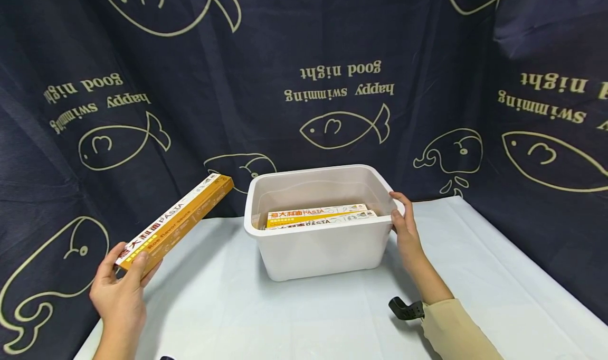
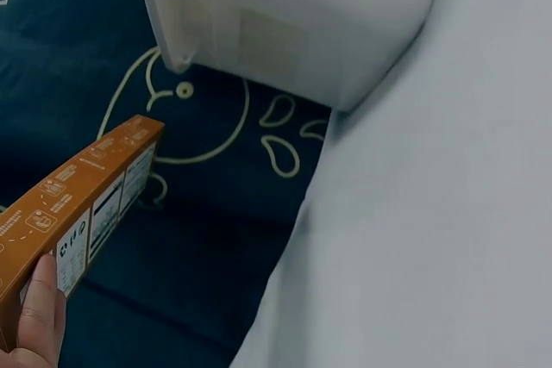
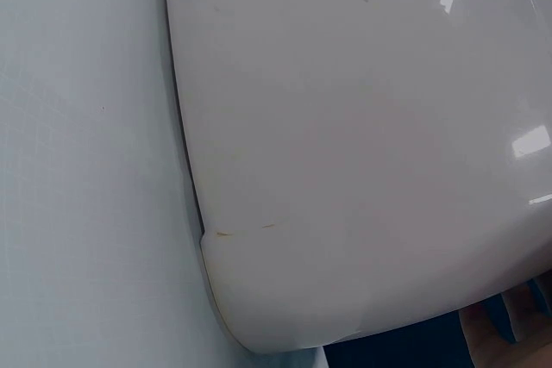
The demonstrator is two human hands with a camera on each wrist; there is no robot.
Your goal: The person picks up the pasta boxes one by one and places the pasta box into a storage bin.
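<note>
My left hand (image 1: 121,291) grips the near end of a long orange and white pasta box (image 1: 178,220), printed "Roe flavor sauce", held up and slanting to the left of the bin. In the left wrist view, the box's orange side (image 2: 78,187) shows with a finger along its edge. A white plastic bin (image 1: 323,252) stands on the table, its open top upward. At its right end my right hand (image 1: 406,233) holds the rim, thumb on the near side. Inside the bin lie pasta boxes (image 1: 318,212), partly hidden by the front wall.
A white cloth (image 1: 313,318) covers the table. Dark blue curtains (image 1: 266,59) with fish drawings hang behind and at both sides. A black strap piece (image 1: 406,308) sticks out at the right wrist. A small dark object (image 1: 167,358) shows at the bottom edge.
</note>
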